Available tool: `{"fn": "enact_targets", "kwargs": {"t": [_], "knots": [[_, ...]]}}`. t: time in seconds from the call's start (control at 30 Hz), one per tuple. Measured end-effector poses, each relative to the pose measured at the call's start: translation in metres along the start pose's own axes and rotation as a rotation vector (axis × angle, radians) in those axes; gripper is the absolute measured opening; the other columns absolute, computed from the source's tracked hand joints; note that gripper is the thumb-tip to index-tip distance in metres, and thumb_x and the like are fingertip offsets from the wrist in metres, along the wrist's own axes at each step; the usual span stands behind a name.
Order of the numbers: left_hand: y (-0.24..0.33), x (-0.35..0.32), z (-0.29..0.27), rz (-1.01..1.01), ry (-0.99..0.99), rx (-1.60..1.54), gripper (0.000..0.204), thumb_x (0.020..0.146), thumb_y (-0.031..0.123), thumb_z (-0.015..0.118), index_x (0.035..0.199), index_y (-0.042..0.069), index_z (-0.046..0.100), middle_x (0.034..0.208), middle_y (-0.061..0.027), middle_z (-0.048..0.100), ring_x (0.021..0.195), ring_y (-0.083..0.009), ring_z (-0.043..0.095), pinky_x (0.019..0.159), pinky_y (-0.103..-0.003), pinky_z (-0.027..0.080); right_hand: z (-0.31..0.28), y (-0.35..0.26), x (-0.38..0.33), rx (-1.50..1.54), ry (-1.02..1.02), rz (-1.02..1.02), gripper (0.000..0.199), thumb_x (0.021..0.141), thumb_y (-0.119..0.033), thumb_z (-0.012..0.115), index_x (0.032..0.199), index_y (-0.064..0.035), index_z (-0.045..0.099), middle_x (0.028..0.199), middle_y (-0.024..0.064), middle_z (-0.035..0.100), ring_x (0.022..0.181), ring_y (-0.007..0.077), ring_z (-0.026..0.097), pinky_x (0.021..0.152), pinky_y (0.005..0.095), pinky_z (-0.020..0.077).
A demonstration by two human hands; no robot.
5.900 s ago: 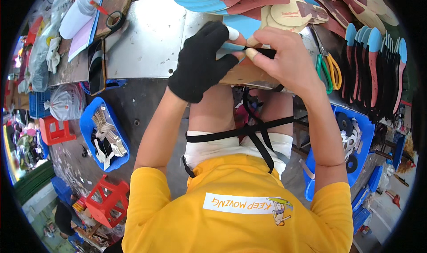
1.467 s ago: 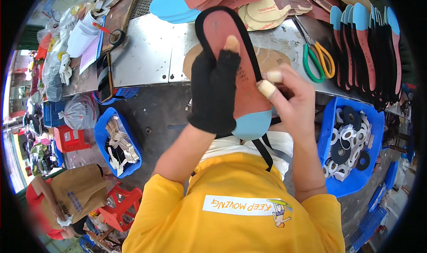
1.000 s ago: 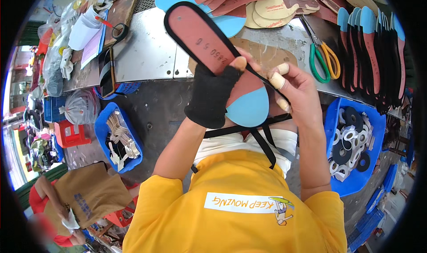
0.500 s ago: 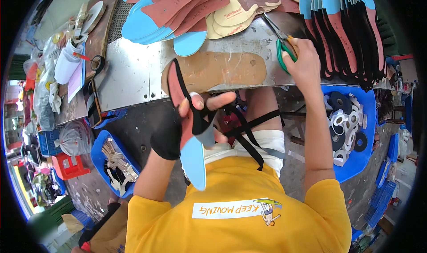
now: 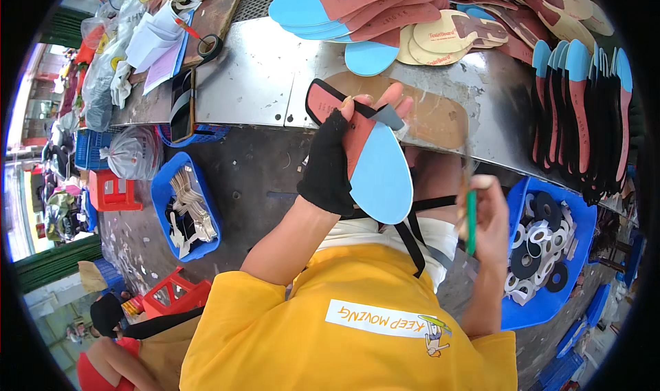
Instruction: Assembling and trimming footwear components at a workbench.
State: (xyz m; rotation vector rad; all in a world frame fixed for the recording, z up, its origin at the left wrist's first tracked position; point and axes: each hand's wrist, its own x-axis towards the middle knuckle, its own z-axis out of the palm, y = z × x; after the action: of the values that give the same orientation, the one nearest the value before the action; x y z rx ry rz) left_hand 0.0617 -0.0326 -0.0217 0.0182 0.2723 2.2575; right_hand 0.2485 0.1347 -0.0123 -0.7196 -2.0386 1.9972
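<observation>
My left hand (image 5: 326,164), in a black fingerless glove, grips a shoe insole board (image 5: 381,174) over the table's near edge. One end of it is brown-red with black tape along its edge; the other is light blue. A dark grey tape end (image 5: 388,117) sticks up by my fingers. To the right, my right hand (image 5: 491,209) holds scissors by their green handles (image 5: 471,222), the blades pointing away from me and blurred. Behind the insole lies a brown sole-shaped board (image 5: 436,112) on the metal tabletop (image 5: 258,68).
Stacked insole boards (image 5: 385,9) cover the far table. Taped insoles (image 5: 581,109) hang over its right edge. A blue bin of tape rolls (image 5: 550,315) stands at right, a blue basket (image 5: 161,202) and red stool (image 5: 113,190) at left. Another person (image 5: 113,363) sits at lower left.
My right hand has lifted the scissors off the table and drawn them toward me. The insole has turned in my left hand, its blue end now facing up. The view has shifted left.
</observation>
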Motion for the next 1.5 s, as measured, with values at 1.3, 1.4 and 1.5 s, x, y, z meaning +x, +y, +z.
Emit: {"fn": "enact_targets", "kwargs": {"t": [1.3,1.4,1.5], "knots": [[-0.024,0.032,0.007,-0.078,0.224,1.054,0.026,0.091,0.026,0.064,0.103,0.003,0.065,0.086,-0.0029,0.063,0.076,-0.0107,0.059,0.067,-0.025,0.047,0.036,-0.009,0.070,-0.191,-0.058,-0.271,0.020,0.083,-0.019,0.072,0.085,-0.0028,0.061,0.063,-0.0023,0.053,0.057,0.0072,0.045,0.053,0.0250,0.0377],[-0.026,0.028,0.019,0.025,0.174,1.102,0.025,0.090,0.016,0.063,0.109,0.001,0.064,0.087,-0.0037,0.066,0.080,-0.0115,0.060,0.070,-0.028,0.048,0.027,-0.008,0.085,0.023,-0.082,-0.163,0.012,0.087,-0.010,0.067,0.091,-0.0007,0.062,0.074,-0.0053,0.058,0.065,0.0009,0.047,0.057,0.0192,0.0380],[-0.017,0.021,0.010,0.097,0.056,1.319,0.030,0.091,0.020,0.061,0.115,0.002,0.062,0.087,-0.0072,0.067,0.079,-0.0129,0.059,0.071,-0.031,0.048,0.031,-0.003,0.082,0.153,-0.007,-0.173,0.010,0.087,-0.010,0.067,0.090,-0.0012,0.062,0.073,-0.0051,0.057,0.064,0.0013,0.047,0.056,0.0197,0.0385]]}}
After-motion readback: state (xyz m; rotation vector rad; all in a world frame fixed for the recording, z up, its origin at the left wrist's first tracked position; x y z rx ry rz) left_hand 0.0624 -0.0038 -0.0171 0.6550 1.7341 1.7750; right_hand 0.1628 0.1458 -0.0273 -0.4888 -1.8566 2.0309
